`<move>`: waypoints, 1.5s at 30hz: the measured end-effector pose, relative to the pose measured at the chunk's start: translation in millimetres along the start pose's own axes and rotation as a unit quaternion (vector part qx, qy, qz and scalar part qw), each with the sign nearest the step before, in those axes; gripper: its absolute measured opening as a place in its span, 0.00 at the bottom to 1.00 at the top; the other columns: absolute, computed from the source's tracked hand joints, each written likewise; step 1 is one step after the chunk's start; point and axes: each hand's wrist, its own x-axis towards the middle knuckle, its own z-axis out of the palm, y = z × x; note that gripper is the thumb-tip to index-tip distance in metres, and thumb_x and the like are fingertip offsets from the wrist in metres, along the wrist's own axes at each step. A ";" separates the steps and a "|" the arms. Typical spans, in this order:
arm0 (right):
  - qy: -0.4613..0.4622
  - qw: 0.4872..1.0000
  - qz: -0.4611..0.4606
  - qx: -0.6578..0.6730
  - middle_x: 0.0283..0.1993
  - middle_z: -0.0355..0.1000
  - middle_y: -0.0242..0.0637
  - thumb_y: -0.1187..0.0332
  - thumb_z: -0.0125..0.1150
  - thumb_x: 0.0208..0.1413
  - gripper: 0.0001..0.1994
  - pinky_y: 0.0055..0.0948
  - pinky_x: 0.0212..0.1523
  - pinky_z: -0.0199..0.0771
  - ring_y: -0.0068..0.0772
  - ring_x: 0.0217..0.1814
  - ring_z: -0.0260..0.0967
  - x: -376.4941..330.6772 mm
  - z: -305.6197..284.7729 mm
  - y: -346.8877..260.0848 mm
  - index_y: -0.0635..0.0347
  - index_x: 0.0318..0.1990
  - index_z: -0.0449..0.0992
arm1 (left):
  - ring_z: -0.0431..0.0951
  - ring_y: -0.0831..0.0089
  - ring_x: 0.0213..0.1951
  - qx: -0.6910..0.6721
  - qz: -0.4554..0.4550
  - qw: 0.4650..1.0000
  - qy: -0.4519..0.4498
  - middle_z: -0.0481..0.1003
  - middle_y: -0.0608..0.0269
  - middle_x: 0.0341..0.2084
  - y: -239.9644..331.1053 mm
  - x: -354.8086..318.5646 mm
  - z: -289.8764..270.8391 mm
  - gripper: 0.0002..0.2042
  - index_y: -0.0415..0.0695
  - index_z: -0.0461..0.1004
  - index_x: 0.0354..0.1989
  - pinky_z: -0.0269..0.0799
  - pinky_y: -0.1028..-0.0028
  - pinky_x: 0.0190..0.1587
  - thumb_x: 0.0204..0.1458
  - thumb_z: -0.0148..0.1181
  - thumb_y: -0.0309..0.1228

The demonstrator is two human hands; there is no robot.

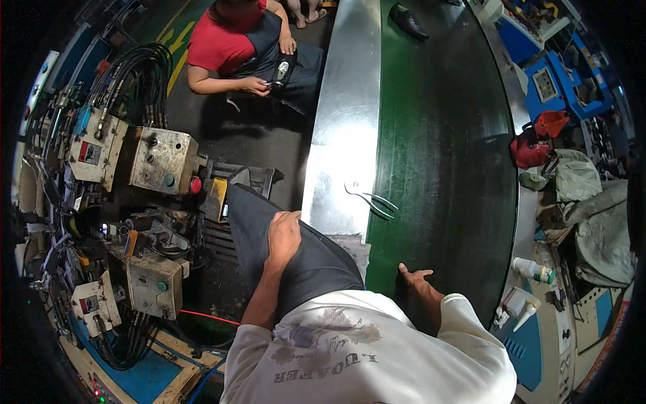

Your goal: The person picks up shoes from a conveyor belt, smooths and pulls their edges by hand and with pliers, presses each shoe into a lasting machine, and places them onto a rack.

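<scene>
Rests the left hand (284, 236) on dark trousers (303, 269), near the knee, with fingers bent and close together. Cannot tell whether pinching the cloth or merely lying on it. Holds the right hand (415, 277) at the near part of a green-black belt (444, 148), with thumb and forefinger spread well apart. Cannot tell whether touching the belt.

Has a pair of pliers (364, 194) lying ahead, between the two hands from left to right, apart from both. See the head on the shiny metal strip (343, 128), pointing left and slightly away, and the handles reaching over onto the belt, pointing right and slightly nearer. Follow the long axis slantwise across the strip's edge, with the handles parted.

Look farther up the belt for a black shoe (408, 22). Notice beyond the strip, to the left, a seated co-worker (222, 50) in a red top, with both hands at a dark thing too unclear to name. Find at left two worn control boxes (161, 160), with a red button (195, 185) on the farther one. Spot at right a red bag (529, 151) and, nearer, a white bottle (531, 271) with a green cap.
</scene>
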 end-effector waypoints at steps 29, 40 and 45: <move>0.045 0.888 -0.187 -0.419 0.78 0.56 0.76 0.45 0.32 0.81 0.34 0.87 0.60 0.69 0.77 0.65 0.75 48.6 35.7 29.8 0.33 0.86 0.30 | 0.82 0.50 0.50 -0.026 -0.002 0.999 0.033 0.86 0.51 0.42 -3.3 -6.0 0.9 0.12 0.33 0.84 0.46 0.76 0.57 0.56 0.59 0.57 0.20; 0.114 0.739 -0.281 -0.601 0.75 0.60 0.75 0.44 0.36 0.78 0.35 0.82 0.53 0.75 0.79 0.60 0.75 105.3 48.1 50.3 0.45 0.85 0.41 | 0.82 0.51 0.51 -0.032 0.005 0.999 0.031 0.86 0.51 0.43 -4.1 -5.3 -0.5 0.12 0.35 0.84 0.47 0.77 0.59 0.57 0.59 0.57 0.19; 0.133 0.718 -0.301 -0.614 0.75 0.61 0.74 0.39 0.39 0.76 0.39 0.82 0.55 0.73 0.82 0.63 0.73 129.0 56.8 55.0 0.49 0.85 0.46 | 0.82 0.51 0.51 -0.024 -0.006 0.999 0.030 0.86 0.51 0.43 -5.3 -9.8 -3.4 0.12 0.34 0.84 0.48 0.76 0.59 0.57 0.60 0.57 0.19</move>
